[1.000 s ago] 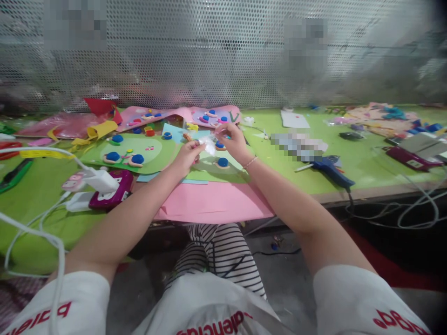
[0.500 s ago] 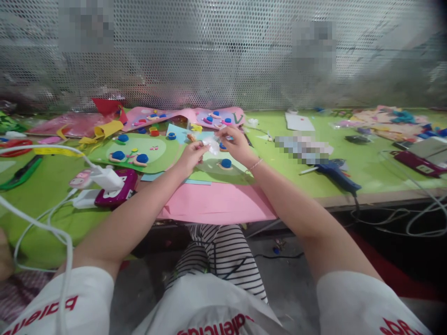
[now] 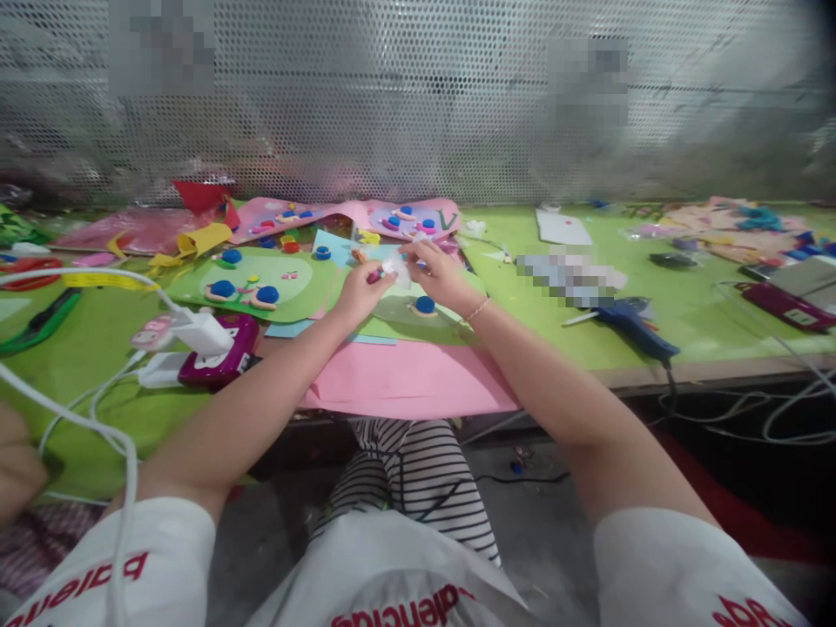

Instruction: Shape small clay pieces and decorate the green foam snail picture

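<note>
Bag (image 3: 397,270), clear plastic, contents unclear | left hand (image 3: 361,291): pinching bag | right hand (image 3: 439,273): at bag, grip unclear

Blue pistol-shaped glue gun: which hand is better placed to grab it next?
Probably your right hand: it is nearer the blue glue gun than your left hand is. Both hands, though, are at a whitish translucent piece.

Cool, even light brightens the tabletop (image 3: 709,318); the floor (image 3: 552,531) beneath is dim. Pale glare hazes the mesh (image 3: 379,104), plastic (image 3: 397,271) blurs white, wide-angle distortion stretches the edges, and pixelated blocks (image 3: 161,48) mask patches.
</note>
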The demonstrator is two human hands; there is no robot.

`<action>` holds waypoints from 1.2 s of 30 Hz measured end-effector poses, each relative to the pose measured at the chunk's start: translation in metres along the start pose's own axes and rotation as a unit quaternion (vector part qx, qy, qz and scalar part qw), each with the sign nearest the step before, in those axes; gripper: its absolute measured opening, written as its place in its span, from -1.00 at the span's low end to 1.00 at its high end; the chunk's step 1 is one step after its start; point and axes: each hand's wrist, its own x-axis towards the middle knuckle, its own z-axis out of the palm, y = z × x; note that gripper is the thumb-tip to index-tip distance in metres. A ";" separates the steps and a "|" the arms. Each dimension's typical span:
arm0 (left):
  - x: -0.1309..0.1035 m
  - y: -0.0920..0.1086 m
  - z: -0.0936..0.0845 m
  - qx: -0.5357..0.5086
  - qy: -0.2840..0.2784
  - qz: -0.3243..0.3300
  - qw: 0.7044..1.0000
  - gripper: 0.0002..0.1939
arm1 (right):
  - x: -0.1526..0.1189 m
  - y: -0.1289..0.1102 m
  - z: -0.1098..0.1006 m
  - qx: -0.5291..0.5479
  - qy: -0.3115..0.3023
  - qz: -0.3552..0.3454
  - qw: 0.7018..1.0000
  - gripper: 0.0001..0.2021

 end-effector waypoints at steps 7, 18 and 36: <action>-0.007 0.014 0.000 0.052 0.004 0.021 0.998 -0.88 | 0.002 -0.002 -0.008 -0.029 0.036 -0.016 0.999 -0.86; -0.008 0.017 0.000 0.046 0.025 0.006 0.999 -0.90 | 0.006 0.013 -0.007 0.080 0.023 0.114 0.990 -0.90; -0.009 0.011 0.001 0.063 0.004 0.046 0.997 -0.92 | 0.004 0.006 -0.010 0.105 -0.102 0.194 0.970 -0.86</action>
